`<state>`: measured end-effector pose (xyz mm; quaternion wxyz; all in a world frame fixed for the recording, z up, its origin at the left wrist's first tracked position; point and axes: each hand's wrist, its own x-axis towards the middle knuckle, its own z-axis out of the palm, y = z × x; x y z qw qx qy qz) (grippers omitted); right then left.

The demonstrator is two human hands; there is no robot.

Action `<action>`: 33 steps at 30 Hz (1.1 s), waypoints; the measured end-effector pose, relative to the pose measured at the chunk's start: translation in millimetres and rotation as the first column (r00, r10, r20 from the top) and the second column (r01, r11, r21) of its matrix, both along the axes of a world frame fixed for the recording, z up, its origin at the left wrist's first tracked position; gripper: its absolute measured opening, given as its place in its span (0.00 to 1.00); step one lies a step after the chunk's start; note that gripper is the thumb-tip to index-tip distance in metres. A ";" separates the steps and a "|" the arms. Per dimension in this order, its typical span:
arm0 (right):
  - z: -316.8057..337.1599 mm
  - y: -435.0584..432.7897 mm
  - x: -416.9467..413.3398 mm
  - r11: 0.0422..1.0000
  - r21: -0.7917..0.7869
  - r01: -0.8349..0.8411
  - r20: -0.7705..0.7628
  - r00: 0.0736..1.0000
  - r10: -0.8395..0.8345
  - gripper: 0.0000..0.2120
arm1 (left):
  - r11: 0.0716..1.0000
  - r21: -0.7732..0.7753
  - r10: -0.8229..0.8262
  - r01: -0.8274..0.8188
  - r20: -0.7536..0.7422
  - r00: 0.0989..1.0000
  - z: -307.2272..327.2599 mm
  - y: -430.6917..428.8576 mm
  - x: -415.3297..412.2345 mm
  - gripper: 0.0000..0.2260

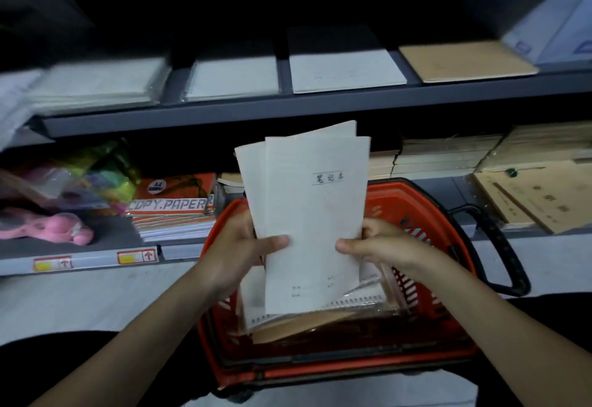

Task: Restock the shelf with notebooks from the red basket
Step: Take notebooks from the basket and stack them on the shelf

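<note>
Both hands gripped a small fanned stack of white notebooks [315, 214], held upright over the red basket [320, 366]. The left hand [246, 246] clasped the stack's left edge with its thumb pressed across the front cover. The right hand [381, 246] pinched the right edge the same way, thumb in front and fingers curled behind. From the hands the stack rose toward twelve o'clock, and its lower end reached down into the basket. There a spiral notebook [352, 301] and a brown-covered notebook [288, 329] lay at six o'clock. Farther off at twelve o'clock, the shelf [224, 112] carried flat white pads [346, 70], with a tan notebook [464, 64] toward one o'clock. A copy-paper pack [173, 205] sat at ten o'clock from the left hand, and the basket's black handle [499, 246] lay at three o'clock from the right.
</note>
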<state>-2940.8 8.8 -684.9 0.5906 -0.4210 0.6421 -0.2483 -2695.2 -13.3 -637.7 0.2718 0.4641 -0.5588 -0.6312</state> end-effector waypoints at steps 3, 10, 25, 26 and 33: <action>1.7 -2.7 -0.6 0.978 -0.193 0.077 -0.088 0.992 -0.095 0.14 | 0.987 -0.135 0.086 -0.086 -0.002 0.996 3.2 -11.8 5.5 0.16; -20.3 1.6 1.7 0.957 -0.280 0.076 -0.258 0.954 -0.151 0.09 | 0.977 -0.083 0.201 -0.195 0.065 0.978 -36.9 -23.2 1.4 0.16; -4.8 11.1 18.5 0.885 -0.464 -0.044 -0.397 0.903 -0.163 0.16 | 0.907 -0.399 0.226 -0.133 0.198 0.954 -35.1 -26.4 -10.8 0.23; 5.5 8.7 18.5 0.863 -0.504 -0.015 -0.366 0.910 -0.197 0.16 | 0.883 -0.441 0.242 -0.159 0.139 0.960 -23.9 -30.9 -11.2 0.23; 105.8 -29.4 -7.7 0.629 -0.749 0.210 -0.129 0.884 -0.449 0.20 | 0.704 -0.685 0.294 -0.187 0.042 0.955 67.3 -75.2 -37.0 0.25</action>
